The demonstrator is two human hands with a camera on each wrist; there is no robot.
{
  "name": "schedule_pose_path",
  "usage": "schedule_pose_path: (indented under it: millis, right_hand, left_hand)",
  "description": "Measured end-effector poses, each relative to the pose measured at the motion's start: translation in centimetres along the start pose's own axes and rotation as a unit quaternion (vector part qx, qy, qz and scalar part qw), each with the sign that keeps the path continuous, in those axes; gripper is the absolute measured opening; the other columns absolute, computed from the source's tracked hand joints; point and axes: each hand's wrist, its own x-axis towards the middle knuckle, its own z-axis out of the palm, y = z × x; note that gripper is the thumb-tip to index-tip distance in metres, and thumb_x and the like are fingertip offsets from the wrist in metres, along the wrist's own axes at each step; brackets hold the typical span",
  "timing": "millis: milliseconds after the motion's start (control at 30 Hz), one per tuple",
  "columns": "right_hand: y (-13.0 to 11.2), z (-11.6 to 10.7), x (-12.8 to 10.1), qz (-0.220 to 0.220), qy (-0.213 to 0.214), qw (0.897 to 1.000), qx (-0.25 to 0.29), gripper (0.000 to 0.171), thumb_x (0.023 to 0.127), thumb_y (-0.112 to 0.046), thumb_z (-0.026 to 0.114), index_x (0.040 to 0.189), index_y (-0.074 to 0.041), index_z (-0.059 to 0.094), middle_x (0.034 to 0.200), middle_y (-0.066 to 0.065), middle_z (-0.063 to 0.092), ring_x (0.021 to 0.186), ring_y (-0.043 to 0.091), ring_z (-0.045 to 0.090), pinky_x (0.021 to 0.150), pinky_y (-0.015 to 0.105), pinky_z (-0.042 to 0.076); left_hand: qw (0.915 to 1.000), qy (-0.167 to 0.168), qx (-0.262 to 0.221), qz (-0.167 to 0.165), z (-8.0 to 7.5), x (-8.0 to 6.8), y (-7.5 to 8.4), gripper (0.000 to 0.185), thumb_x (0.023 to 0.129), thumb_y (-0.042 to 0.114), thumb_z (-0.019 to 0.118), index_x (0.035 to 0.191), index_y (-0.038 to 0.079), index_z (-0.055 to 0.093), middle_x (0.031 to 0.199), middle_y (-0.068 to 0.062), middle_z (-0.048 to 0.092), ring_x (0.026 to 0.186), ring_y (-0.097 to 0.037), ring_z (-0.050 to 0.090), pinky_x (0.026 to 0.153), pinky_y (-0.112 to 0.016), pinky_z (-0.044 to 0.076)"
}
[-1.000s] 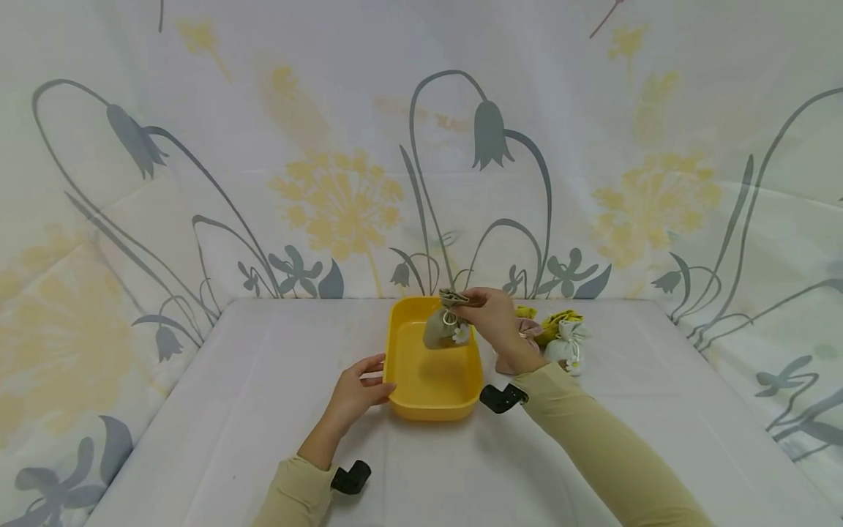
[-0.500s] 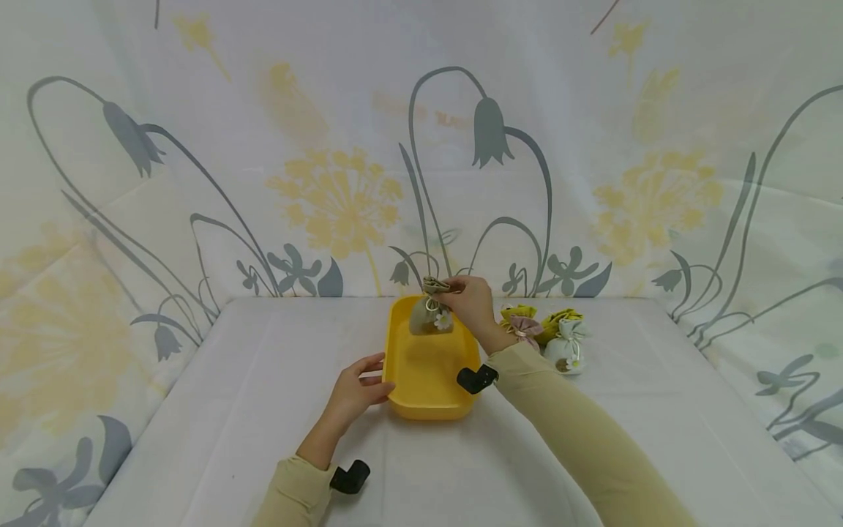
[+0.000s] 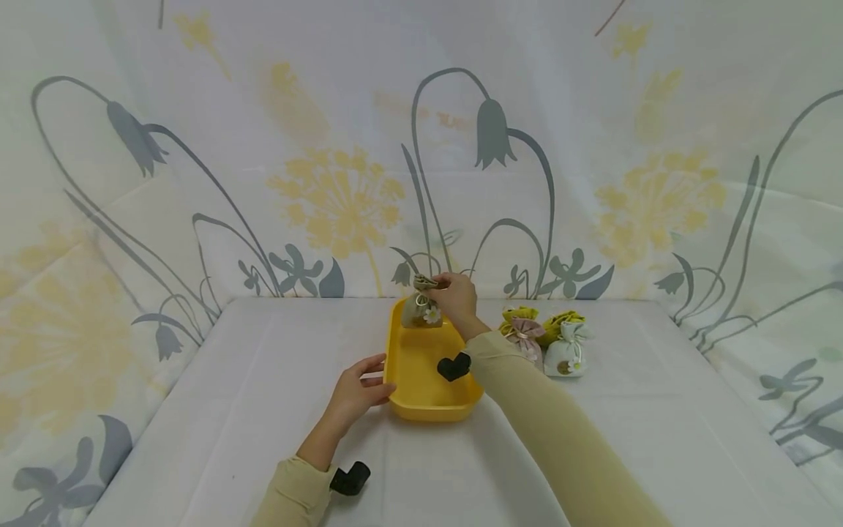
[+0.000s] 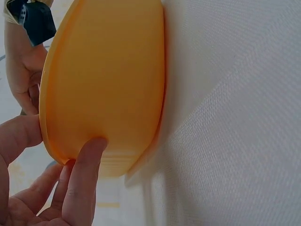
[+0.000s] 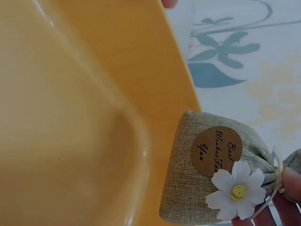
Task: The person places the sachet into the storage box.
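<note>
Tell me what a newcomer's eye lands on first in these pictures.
First the yellow tray at the middle of the white table, steadied at its near left corner by the left hand. Then the small burlap pouch with a white daisy, pinched by the right hand over the tray's far end. More pouches cluster to the tray's right.

yellow tray (image 3: 403, 353) floor open, sachets (image 3: 545, 340) crowd its right

Olive burlap sachet (image 3: 420, 311), white daisy and round "Best Wishes" tag, upright at far end of yellow plastic tray (image 3: 421, 399) on table.
</note>
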Motion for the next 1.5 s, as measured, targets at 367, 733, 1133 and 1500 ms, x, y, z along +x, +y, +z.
schedule_pose_path:
  millis: [367,733,1133,1500]
  right_hand:
    - [1.1,0.8,0.8,0.045,-0.002,0.999,0.026,0.023,0.079,-0.005,0.073,0.100,0.001,0.068,0.096,0.015,0.066,0.090,0.028,0.061,0.079,0.036,0.052]
    - [1.5,2.0,0.4,0.054,-0.022,0.997,0.044,0.021,0.080,-0.004,0.072,0.100,0.000,0.067,0.096,0.014,0.064,0.087,0.026,0.060,0.076,0.034,0.053]
    - [1.6,2.2,-0.2,0.057,-0.044,0.996,0.047,0.021,0.081,-0.005,0.071,0.101,0.002,0.068,0.098,0.015,0.065,0.089,0.028,0.060,0.076,0.035,0.052]
    - [1.2,0.9,-0.9,0.026,-0.069,0.996,0.058,0.027,0.079,-0.005,0.073,0.106,0.001,0.067,0.104,0.014,0.066,0.096,0.029,0.060,0.084,0.037,0.051]
  left_hand:
    - [1.0000,-0.007,0.004,-0.005,0.5,0.1,0.2,0.056,0.081,0.004,0.070,0.133,0.003,0.049,0.124,-0.017,0.051,0.102,-0.029,0.058,0.071,-0.033,0.056]
    - [0.9999,-0.008,0.008,-0.009,0.5,0.1,0.6,0.057,0.083,0.004,0.069,0.134,0.002,0.046,0.126,-0.018,0.050,0.104,-0.030,0.058,0.071,-0.034,0.056]
    - [0.9999,0.001,0.009,-0.008,0.3,0.1,0.6,0.055,0.082,0.003,0.069,0.133,0.003,0.048,0.124,-0.017,0.051,0.103,-0.029,0.058,0.070,-0.033,0.056]
    - [0.9999,-0.003,0.011,-0.012,0.0,-0.1,0.1,0.055,0.083,0.005,0.068,0.134,0.003,0.047,0.126,-0.018,0.049,0.104,-0.029,0.058,0.072,-0.033,0.056]
